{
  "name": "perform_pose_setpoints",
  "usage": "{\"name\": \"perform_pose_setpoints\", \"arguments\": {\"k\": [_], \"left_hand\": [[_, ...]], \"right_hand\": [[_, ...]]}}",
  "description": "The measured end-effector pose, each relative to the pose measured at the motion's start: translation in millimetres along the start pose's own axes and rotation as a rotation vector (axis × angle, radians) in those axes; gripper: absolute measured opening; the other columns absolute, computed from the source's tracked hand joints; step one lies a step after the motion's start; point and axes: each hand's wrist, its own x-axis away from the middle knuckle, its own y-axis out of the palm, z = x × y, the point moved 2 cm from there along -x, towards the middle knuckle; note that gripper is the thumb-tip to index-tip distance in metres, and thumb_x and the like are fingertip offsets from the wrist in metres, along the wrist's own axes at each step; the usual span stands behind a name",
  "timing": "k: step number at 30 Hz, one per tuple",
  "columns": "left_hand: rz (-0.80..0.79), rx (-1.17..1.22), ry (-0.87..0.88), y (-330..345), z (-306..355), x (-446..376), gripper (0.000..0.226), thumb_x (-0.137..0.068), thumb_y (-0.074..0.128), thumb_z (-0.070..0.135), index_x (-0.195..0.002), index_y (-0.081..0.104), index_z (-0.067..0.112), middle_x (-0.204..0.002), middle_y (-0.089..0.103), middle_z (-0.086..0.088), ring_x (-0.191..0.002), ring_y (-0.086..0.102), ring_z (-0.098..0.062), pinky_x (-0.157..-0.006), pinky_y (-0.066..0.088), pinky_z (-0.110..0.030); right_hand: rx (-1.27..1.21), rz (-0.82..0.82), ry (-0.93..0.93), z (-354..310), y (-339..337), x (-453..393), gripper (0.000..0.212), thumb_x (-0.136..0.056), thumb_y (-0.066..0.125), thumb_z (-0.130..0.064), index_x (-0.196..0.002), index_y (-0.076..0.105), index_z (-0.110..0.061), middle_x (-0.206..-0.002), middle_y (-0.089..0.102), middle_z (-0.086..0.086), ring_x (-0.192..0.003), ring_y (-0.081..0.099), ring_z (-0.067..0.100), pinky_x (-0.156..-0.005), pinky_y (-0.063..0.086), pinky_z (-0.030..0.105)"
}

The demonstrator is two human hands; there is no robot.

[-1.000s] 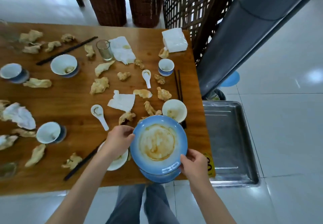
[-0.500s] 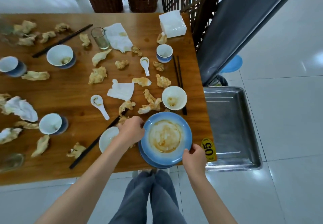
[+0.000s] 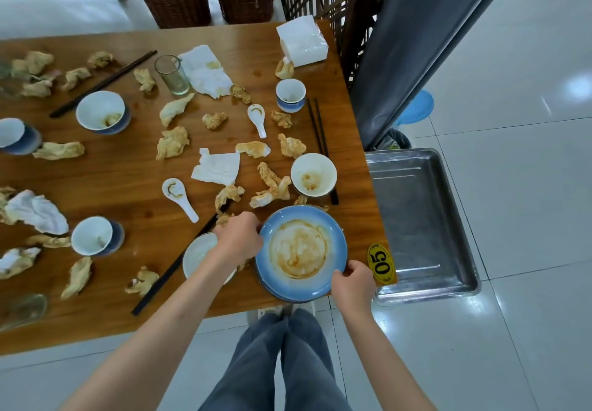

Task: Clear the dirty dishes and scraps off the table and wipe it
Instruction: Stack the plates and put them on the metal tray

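While both hands sit on opposite rims of the blue plate, the left hand curled over its far-left edge and the right hand pinching the near-right edge, there's a second blue rim showing underneath, so it looks like a stack of plates at the near corner of the table. Here's the risk: that top plate is slick with sauce, and if it tips it could slide off the one beneath or drip onto the floor. A white bowl sits just under the left forearm and could get knocked. The wooden top is littered with crumpled napkins, spoons, chopsticks and bowls. A steel tray waits beside the table's right end, over pale glossy floor tiles.
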Motion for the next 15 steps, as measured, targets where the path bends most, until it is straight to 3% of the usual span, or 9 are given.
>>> {"name": "perform_pose_setpoints", "arguments": {"k": [3,5,9,12,15], "left_hand": [[-0.048,0.065,0.049,-3,-2,-3,0.017,-0.089,0.055,0.014,-0.098,0.07,0.011,-0.085,0.067,-0.006,-0.076,0.06,-0.023,-0.069,0.048,-0.036],[-0.134,0.115,0.083,-5,-4,-7,0.019,-0.09,0.055,0.015,-0.101,0.068,0.008,-0.093,0.068,-0.01,-0.082,0.063,-0.025,-0.066,0.053,-0.034],[-0.242,0.09,0.142,-7,-4,-12,0.024,-0.094,0.047,0.018,-0.107,0.065,0.009,-0.099,0.067,-0.009,-0.079,0.059,-0.02,-0.059,0.044,-0.025],[-0.267,0.091,0.162,-8,-2,-13,0.025,-0.094,0.044,0.014,-0.108,0.064,0.005,-0.099,0.067,-0.012,-0.087,0.062,-0.026,-0.065,0.046,-0.029],[-0.239,0.075,0.181,-8,0,-8,0.028,-0.096,0.043,0.015,-0.118,0.059,0.009,-0.106,0.064,-0.006,-0.092,0.061,-0.022,-0.077,0.052,-0.032]], "right_hand": [[0.031,-0.011,-0.023,1,-2,-2,0.009,-0.086,0.062,-0.01,-0.08,0.059,-0.016,-0.076,0.06,-0.002,-0.064,0.054,0.006,-0.047,0.035,0.012],[0.002,-0.041,-0.012,3,-2,-4,0.01,-0.089,0.058,-0.013,-0.08,0.059,-0.018,-0.078,0.061,-0.002,-0.068,0.056,0.008,-0.049,0.039,0.014],[-0.252,-0.188,0.151,5,-1,-10,0.016,-0.098,0.044,-0.02,-0.104,0.059,-0.017,-0.093,0.061,0.001,-0.087,0.06,0.015,-0.071,0.057,0.034],[-0.319,-0.227,0.182,5,-1,-9,0.026,-0.099,0.042,-0.02,-0.122,0.053,-0.015,-0.107,0.06,0.004,-0.097,0.06,0.019,-0.08,0.056,0.041],[-0.359,-0.212,0.152,6,-3,-4,0.026,-0.098,0.044,-0.019,-0.121,0.056,-0.015,-0.105,0.061,0.004,-0.099,0.06,0.02,-0.084,0.055,0.045]]}}
